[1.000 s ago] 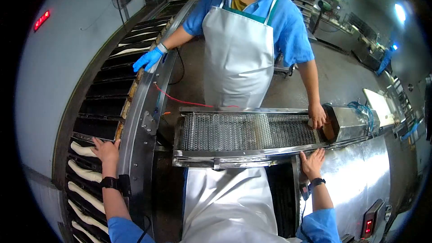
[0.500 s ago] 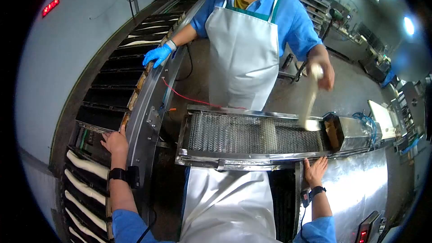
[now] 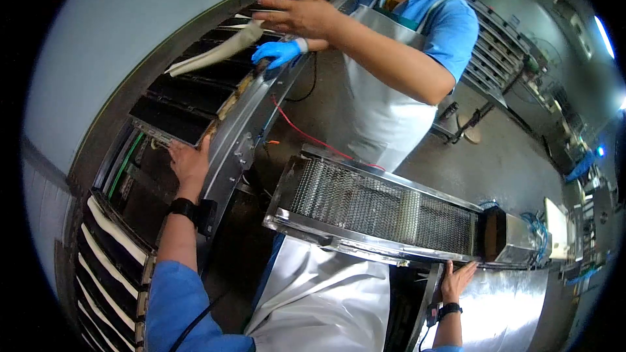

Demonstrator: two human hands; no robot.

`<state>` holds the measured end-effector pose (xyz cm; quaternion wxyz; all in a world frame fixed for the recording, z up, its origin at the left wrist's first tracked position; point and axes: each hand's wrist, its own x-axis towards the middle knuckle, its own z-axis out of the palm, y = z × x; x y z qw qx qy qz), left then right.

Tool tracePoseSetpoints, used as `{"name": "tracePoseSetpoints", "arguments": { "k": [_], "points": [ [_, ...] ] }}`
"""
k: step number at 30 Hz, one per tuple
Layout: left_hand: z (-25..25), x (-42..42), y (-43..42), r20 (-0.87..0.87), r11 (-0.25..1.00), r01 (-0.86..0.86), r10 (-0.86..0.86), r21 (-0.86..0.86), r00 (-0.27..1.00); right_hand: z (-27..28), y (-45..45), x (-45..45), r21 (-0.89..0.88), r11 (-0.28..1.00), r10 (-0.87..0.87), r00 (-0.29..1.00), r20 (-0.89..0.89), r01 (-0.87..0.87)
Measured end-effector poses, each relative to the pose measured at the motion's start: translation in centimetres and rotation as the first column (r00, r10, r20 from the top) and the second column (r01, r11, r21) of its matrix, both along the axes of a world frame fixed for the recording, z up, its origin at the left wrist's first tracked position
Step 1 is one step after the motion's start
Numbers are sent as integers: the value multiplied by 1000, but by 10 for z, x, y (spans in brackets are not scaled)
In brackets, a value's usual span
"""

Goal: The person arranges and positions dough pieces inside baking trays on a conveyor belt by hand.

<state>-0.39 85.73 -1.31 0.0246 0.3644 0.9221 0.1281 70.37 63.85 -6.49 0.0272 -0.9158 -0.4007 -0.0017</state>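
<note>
My left hand [image 3: 189, 164] touches the near edge of a black tray [image 3: 171, 121] on the conveyor line at the left, its thumb and fingers apart. Below that hand, several more black trays hold long strips of pale dough [image 3: 117, 229]. My right hand [image 3: 458, 280] lies with fingers spread against the near side of a narrow mesh belt [image 3: 352, 199], above a shiny metal surface [image 3: 495, 306]. Across from me, a co-worker's bare hand [image 3: 297, 16] holds a long dough strip [image 3: 218, 52] over the trays. Their blue-gloved hand [image 3: 277, 53] rests on the line's rail.
A metal rail [image 3: 228, 163] runs along the tray line. An opening between trays shows a green strip [image 3: 124, 166] and the frame beneath. A metal housing [image 3: 518, 238] sits at the belt's right end. A red cable [image 3: 293, 127] hangs between line and belt.
The co-worker's bare hand has carried the dough strip from the mesh belt leftward over the trays. The opening between trays below my left hand looks longer. My view has turned; my right hand stays by the belt.
</note>
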Motion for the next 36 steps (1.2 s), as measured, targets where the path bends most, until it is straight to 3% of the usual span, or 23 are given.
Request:
{"name": "tracePoseSetpoints", "arguments": {
  "k": [6,10,13,17,20,21,31,36],
  "points": [
    [27,23,-6,89,998,-42,38,44,995,8,4,-5,-26,1000,-2,1000,-13,1],
    [16,17,-6,24,995,-24,21,94,999,16,7,-8,-70,997,17,1000,8,-17],
    [18,17,-8,-36,994,-11,14,109,999,-9,6,15,85,992,84,995,50,-89],
    [9,7,-4,-83,999,-3,6,33,997,8,24,3,77,997,21,1000,9,-22],
    [24,18,-10,27,996,4,-7,86,1000,6,35,9,36,999,26,1000,16,-26],
    [29,24,-14,20,987,25,-29,159,999,2,36,13,49,997,50,998,34,-51],
    [25,20,-12,-19,980,27,-24,199,1000,-16,52,33,163,986,10,998,65,-20],
    [-2,3,-6,-160,992,82,-66,97,985,-16,53,39,198,980,23,997,74,-37]
  ]
}}
